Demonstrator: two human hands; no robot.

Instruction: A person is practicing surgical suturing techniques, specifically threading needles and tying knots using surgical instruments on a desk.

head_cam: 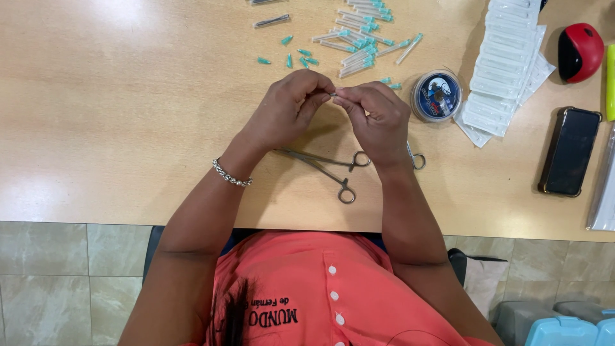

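Two forceps (333, 168) lie beneath my wrists near the table's (128, 128) front edge; my left hand (288, 109) and right hand (378, 118) pinch a tiny metal piece (333, 95), its axis too small to judge.

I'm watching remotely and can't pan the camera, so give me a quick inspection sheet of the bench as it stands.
Surface: light wooden table, tiled floor below its near edge.
Job's things: a small thin metal piece pinched between both hands; too small to identify. Metal forceps lie under the wrists.
Clutter: capped needles with teal hubs, round spool, stack of white sealed packets, black phone, red and black rounded object.
Grippers: left hand and right hand meet fingertip to fingertip above the table.
Cables: nothing seen.
Surroundings: pale blue containers on the floor.
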